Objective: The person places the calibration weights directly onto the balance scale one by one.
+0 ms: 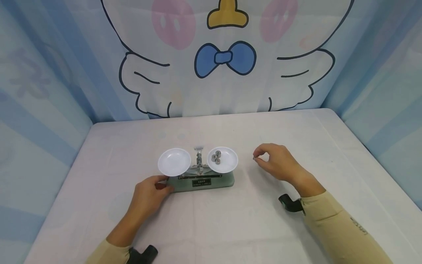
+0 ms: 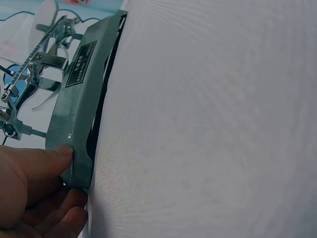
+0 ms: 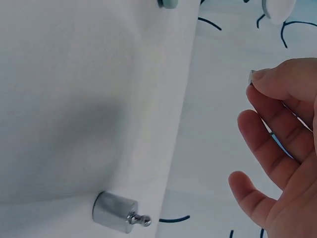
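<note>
A green balance scale (image 1: 200, 182) with a dark label and a silvery beam stands on the table. Its left white pan (image 1: 174, 162) holds nothing. On the right white pan (image 1: 227, 167) lie several small silvery metal pieces (image 1: 217, 161), bunched near the middle. My left hand (image 1: 149, 194) grips the left end of the base; in the left wrist view the thumb (image 2: 59, 152) lies on its front face. Off to the right of the scale, my right hand (image 1: 280, 163) is raised and pinches a tiny shiny metal piece (image 3: 251, 77) between thumb and forefinger, mostly hidden by the fingertips.
A silvery cylindrical weight with a knob (image 3: 114, 212) stands on the table in the right wrist view. White cloth covers the table (image 1: 250, 223). A curtain with a cartoon print (image 1: 225, 91) hangs behind it, and blue-white curtains flank both sides.
</note>
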{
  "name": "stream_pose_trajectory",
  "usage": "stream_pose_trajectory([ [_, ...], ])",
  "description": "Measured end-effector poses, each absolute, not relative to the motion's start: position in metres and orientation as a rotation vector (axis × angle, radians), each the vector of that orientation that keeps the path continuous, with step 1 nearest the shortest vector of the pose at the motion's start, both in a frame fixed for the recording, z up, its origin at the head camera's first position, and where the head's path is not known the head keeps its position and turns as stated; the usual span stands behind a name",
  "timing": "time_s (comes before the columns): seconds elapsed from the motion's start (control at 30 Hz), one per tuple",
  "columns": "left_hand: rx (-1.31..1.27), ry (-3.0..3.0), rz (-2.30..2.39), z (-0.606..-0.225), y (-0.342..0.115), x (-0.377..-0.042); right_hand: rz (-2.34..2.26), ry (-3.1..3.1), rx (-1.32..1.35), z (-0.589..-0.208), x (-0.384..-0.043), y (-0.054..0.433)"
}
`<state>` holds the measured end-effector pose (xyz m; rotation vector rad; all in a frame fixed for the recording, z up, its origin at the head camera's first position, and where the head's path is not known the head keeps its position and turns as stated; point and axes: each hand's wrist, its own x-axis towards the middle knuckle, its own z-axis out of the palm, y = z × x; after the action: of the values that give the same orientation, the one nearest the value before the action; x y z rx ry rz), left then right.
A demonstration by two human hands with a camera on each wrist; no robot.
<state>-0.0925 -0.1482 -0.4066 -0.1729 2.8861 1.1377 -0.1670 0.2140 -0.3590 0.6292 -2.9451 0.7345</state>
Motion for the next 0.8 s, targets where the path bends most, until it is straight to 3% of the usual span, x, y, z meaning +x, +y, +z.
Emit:
stream_pose_trajectory([
  [0.8, -0.166, 2.874, 1.163, -0.406, -0.15, -0.092, 0.801, -2.796, 0.928, -0.334, -0.169, 0.149],
])
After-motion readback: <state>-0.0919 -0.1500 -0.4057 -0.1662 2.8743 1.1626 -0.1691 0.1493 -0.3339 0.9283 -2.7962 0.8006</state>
